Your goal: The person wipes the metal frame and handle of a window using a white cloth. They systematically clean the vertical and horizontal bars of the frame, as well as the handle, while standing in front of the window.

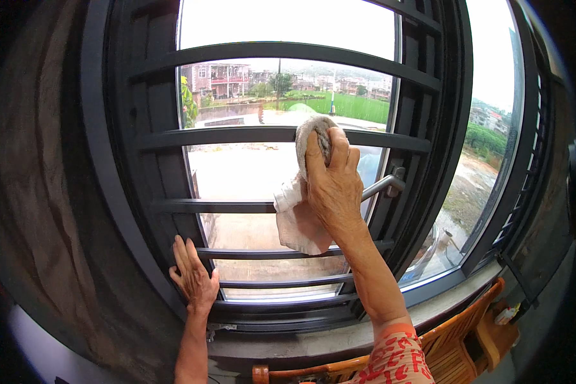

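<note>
The right hand (336,182) curls round the bunched cloth (294,211) at a bar (237,135), where a rightward stroke could knock its knuckles on the nearby handle (385,185), while the left hand (196,276), fingers extended and holding nothing visible, rests against the frame (164,173).

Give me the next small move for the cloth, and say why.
I'd probably slide the right grip left along the dark bar, wiping as it goes: the bunched cloth already lies over that bar, which runs on past it to the left, and the left grip rests against the window frame, seemingly a steady brace.
</note>
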Demonstrator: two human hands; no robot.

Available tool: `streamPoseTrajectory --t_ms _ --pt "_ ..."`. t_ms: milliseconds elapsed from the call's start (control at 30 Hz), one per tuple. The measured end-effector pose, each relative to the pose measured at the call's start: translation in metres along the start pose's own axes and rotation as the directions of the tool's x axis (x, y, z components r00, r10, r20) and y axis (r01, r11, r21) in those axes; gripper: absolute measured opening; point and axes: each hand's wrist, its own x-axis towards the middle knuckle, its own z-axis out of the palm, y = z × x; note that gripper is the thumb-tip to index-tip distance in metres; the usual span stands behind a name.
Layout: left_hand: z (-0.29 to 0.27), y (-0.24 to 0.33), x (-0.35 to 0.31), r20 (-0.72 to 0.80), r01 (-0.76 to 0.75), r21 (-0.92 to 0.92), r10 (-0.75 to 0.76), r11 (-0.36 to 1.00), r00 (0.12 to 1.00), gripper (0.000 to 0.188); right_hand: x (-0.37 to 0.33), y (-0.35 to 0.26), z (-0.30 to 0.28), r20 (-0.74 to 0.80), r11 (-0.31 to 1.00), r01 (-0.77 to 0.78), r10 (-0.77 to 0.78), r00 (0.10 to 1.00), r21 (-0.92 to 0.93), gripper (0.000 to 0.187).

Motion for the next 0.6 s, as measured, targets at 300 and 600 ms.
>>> streamPoseTrajectory --t_ms 300,600 --pt "0.005 -0.002 -0.002 0.006 0.005 0.013 -0.005 1.000 1.000 0.111 0.022 0.015 -0.019 -0.056 0.995 -0.065 0.070 0.996 0.075 0.051" --pt "0.013 -0.006 -0.003 -0.063 -0.026 -0.009 0.025 1.000 0.998 0.112 0.018 -0.015 0.000 0.007 0.999 0.006 -0.006 1.000 0.051 0.050"
